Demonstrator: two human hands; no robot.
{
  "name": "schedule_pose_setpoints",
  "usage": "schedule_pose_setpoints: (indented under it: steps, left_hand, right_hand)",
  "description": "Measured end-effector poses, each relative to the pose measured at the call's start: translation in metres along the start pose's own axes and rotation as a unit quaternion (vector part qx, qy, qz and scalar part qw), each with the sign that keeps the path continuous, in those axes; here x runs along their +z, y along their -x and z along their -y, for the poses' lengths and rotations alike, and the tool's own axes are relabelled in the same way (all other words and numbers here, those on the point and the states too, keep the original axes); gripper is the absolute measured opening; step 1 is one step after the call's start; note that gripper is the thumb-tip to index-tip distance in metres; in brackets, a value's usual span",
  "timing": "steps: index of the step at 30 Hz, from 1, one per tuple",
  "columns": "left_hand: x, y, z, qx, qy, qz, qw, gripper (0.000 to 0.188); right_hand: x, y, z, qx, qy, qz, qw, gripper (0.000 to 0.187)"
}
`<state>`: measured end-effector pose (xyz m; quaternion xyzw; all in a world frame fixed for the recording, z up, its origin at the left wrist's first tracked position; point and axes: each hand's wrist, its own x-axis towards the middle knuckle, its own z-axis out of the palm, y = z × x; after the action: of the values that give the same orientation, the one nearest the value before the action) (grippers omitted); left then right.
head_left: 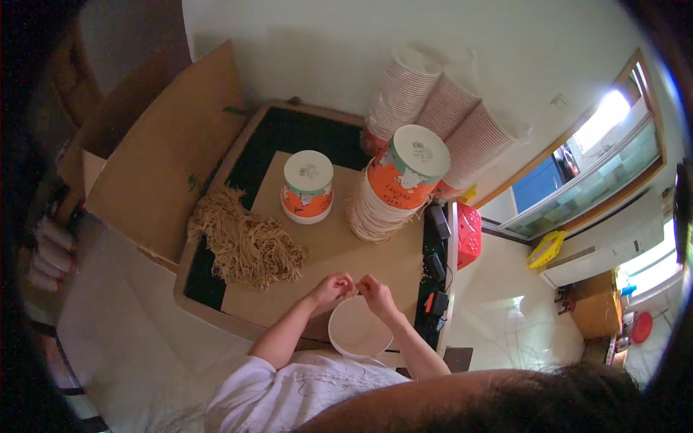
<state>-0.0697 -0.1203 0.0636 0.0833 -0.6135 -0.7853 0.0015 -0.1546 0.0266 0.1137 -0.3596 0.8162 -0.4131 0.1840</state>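
Note:
A white paper bucket (359, 330) stands at the table's near edge, close to my body, its open mouth facing up. At its far rim, my left hand (332, 287) and my right hand (377, 294) meet with fingertips pinched. Whatever lies between the fingers is too small to make out. To the left, a tangled heap of tan twine cords (249, 245) covers part of the cardboard sheet (332, 252). Farther off, an orange, green and white bucket (307, 206) sits upside down. Beside it rises a stack of similar upturned buckets (408, 177), with cords looped around its lower part.
Tall plastic-wrapped stacks of white buckets (440, 101) lean near the wall. A large open cardboard box (166, 159) flanks the table's left side. Small black devices (434, 267) line the right edge, near a red plastic stool (468, 232).

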Motion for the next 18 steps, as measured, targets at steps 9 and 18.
schedule_pose_setpoints:
  steps: [9, 18]
  left_hand:
    - [0.003, 0.012, -0.027, 0.012, -0.092, -0.03, 0.995, 0.011]
    - [0.006, 0.015, -0.041, 0.105, -0.336, -0.042, 0.935, 0.009]
  right_hand:
    - [-0.004, -0.004, 0.003, 0.038, -0.035, -0.003, 0.999, 0.011]
    - [-0.01, -0.002, 0.014, 0.013, -0.028, 0.006, 1.0, 0.008]
